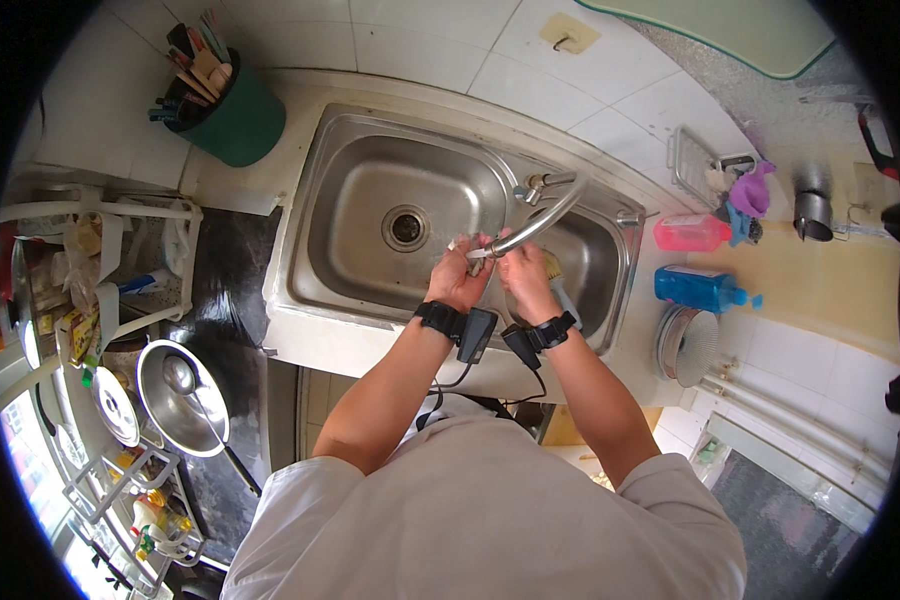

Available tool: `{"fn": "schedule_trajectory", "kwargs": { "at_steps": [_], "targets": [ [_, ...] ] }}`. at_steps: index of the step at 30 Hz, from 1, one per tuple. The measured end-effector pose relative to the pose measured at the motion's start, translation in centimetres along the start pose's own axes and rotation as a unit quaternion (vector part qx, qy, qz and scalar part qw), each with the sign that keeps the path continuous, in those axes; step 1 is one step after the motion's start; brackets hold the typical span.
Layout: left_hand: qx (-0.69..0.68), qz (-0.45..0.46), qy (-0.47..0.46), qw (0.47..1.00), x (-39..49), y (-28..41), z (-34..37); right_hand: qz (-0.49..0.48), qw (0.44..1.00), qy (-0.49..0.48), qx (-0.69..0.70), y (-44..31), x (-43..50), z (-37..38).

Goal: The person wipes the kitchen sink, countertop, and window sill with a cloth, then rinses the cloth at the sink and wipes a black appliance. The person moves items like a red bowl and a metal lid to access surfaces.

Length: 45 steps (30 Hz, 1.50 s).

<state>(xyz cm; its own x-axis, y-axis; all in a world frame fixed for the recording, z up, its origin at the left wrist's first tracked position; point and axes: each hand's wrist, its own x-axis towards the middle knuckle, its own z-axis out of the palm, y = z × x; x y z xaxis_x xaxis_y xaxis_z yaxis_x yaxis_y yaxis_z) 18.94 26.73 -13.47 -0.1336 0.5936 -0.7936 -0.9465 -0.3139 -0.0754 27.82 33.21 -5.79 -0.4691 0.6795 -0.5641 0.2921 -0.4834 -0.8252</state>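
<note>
Water runs from the curved metal faucet [546, 221] onto my left hand [459, 276], which is cupped below the spout over the right part of the large stainless steel basin [360, 180]. Something small and pale lies at its fingers; what it is cannot be told. My right hand [523, 271] is beside the spout, fingers bent, near the divider and the smaller basin [596, 259]; whether it holds anything is unclear. Behind that hand, in the smaller basin, a yellowish thing [552, 264] partly shows. Both wrists wear black straps with small boxes and cables.
A green holder [244, 124] with utensils stands at the back left. Pink [690, 233] and blue [694, 289] liquid bottles and stacked strainers or bowls [686, 345] are to the right. A metal bowl with a ladle [184, 397] sits left, near a white rack [157, 319].
</note>
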Motion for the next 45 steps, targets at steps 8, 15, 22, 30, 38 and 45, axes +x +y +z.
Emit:
{"fn": "schedule_trajectory", "kwargs": {
  "at_steps": [8,15,22,30,38,45],
  "targets": [
    [-0.017,0.002,-0.042,0.999,0.1,-1.0,1.8,-0.084,0.994,-0.001,-0.070,3.8,1.9,-3.4],
    [0.053,0.009,0.022,0.998,-0.9,-0.1,2.2,-0.354,0.832,0.115,-0.411,1.4,5.8,-3.7],
    [0.010,-0.080,-0.065,0.995,-5.0,3.3,0.7,-0.300,0.785,0.134,-0.525,-0.8,9.4,-3.3],
    [0.060,0.028,-0.111,0.992,-6.7,6.0,-3.4,-0.266,0.924,0.106,-0.254,2.8,9.8,-5.9],
    [0.128,0.091,0.041,0.987,-2.8,10.0,-5.4,-0.198,0.909,0.198,-0.310,2.0,1.8,-11.9],
    [0.172,0.015,-0.053,0.984,-1.4,12.6,-8.6,-0.222,0.864,0.237,0.384,-4.7,-5.8,-27.3]
  ]
}}
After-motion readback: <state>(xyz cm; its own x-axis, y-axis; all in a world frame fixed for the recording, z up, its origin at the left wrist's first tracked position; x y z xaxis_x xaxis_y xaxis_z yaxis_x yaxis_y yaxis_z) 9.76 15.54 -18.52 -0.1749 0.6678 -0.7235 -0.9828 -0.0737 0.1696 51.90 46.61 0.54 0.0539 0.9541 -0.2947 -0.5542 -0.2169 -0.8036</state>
